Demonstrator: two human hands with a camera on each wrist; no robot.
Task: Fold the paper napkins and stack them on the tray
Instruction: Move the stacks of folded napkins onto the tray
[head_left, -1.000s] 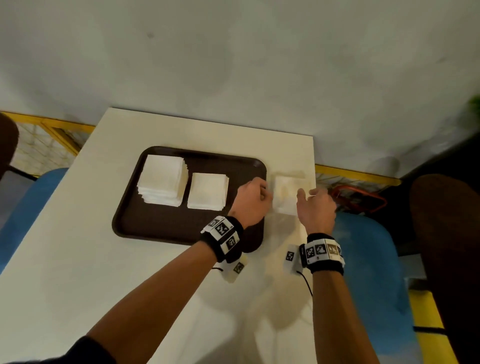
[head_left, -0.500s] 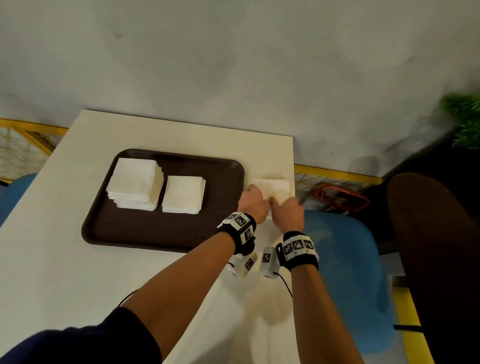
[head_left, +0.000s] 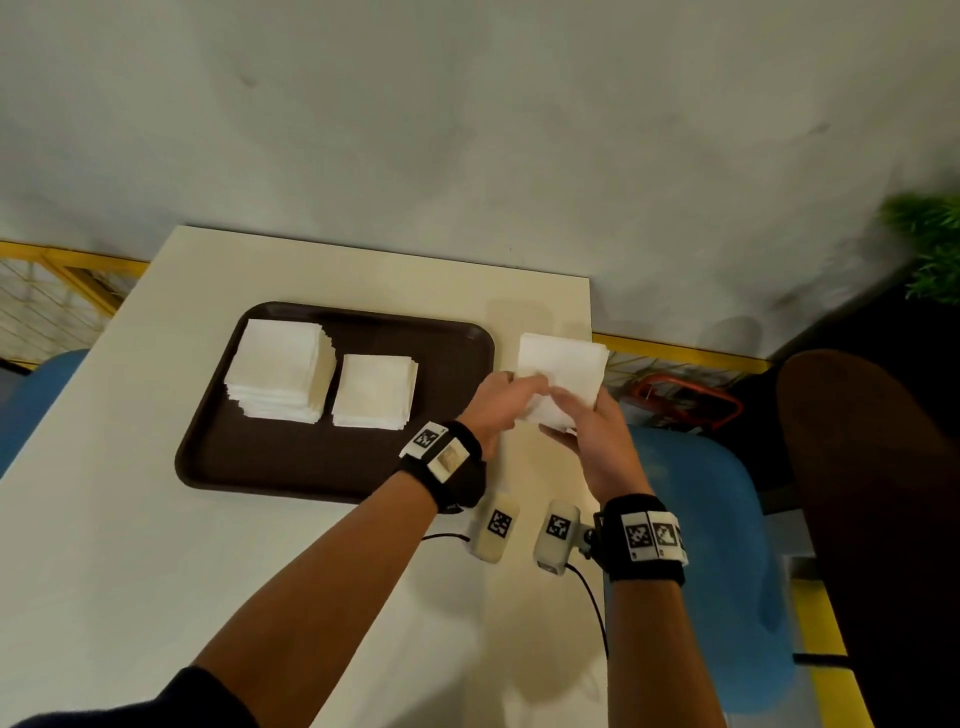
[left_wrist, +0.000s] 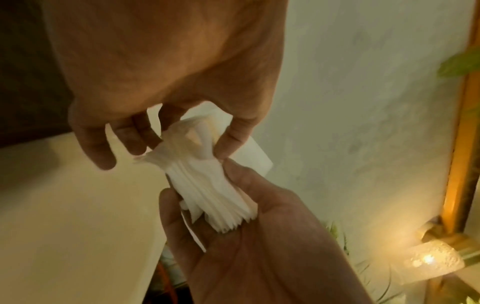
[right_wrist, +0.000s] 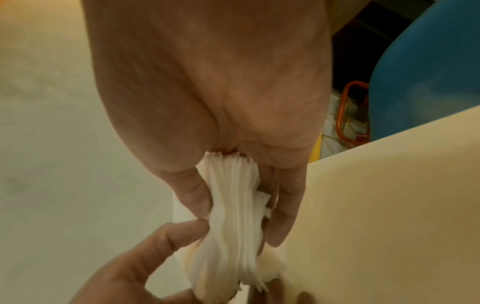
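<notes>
1. Napkin wad (left_wrist: 207, 181) is pinched at both ends, right of the tray (head_left: 291, 467), above the desk (head_left: 130, 545).
2. Left hand (head_left: 498, 405) grip: pinching. Right hand (head_left: 592, 441) grip: pinching.
3. Judged light, soft, tear-prone; best held at the edges.
4. Two stacks (head_left: 280, 369) are on the tray.

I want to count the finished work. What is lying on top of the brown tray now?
On the tray lie two white napkin stacks: a taller stack at left, a lower stack beside it. What lies under them is covered.
</notes>
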